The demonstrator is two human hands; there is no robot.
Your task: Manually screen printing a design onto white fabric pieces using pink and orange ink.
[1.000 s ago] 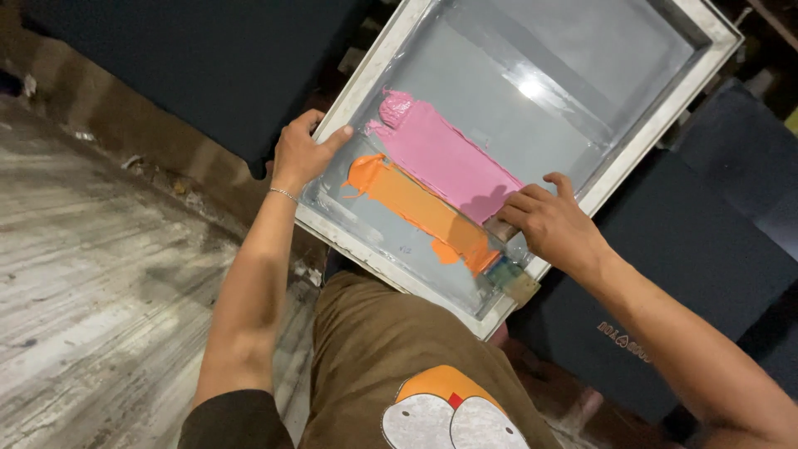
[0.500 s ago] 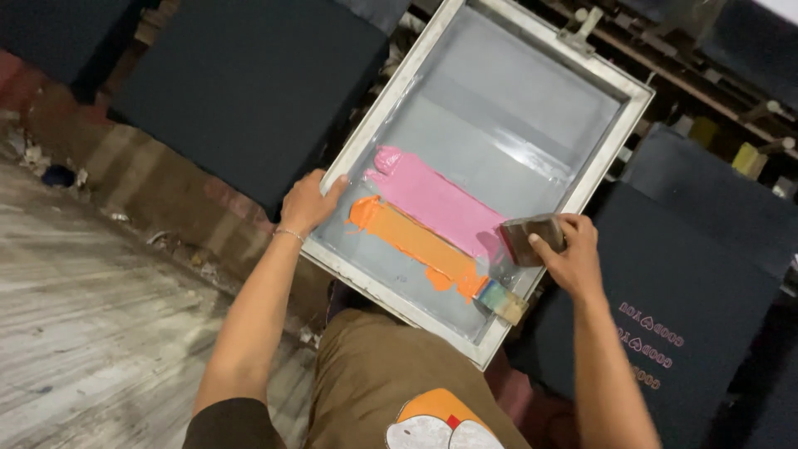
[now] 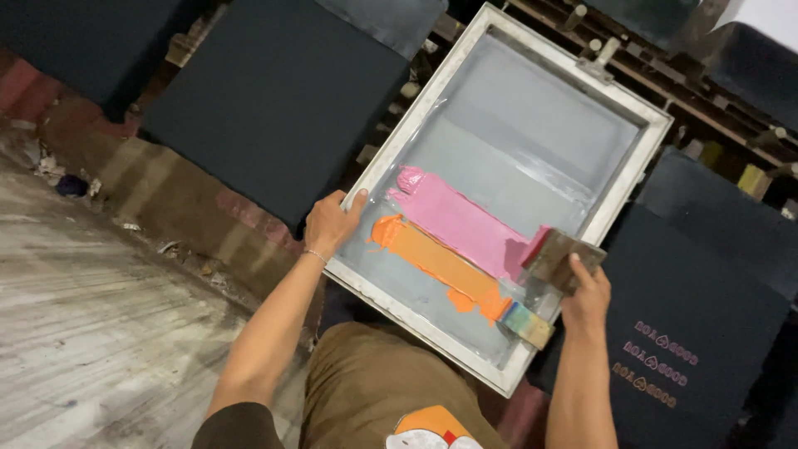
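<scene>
While the left hand [image 3: 330, 223] clamps the near edge of the frame [image 3: 432, 100], thumb on top, the right hand [image 3: 587, 298] grips a squeegee [image 3: 562, 256] at the frame's right edge (beside pink ink [image 3: 457, 223] and orange ink [image 3: 436, 262]). Dark shirts [image 3: 274, 100] surround it.

A screen-printing workshop: white-framed mesh printing screen [image 3: 432, 100] carrying pink and orange ink bands [image 3: 453, 245], surrounded by flat dark fabric-covered printing pallets [image 3: 274, 100] (one bearing pink printed motifs), worn plank floor [image 3: 91, 316].

White-framed rectangular printing screen [image 3: 532, 158], pink and orange ink bands, centre
</scene>
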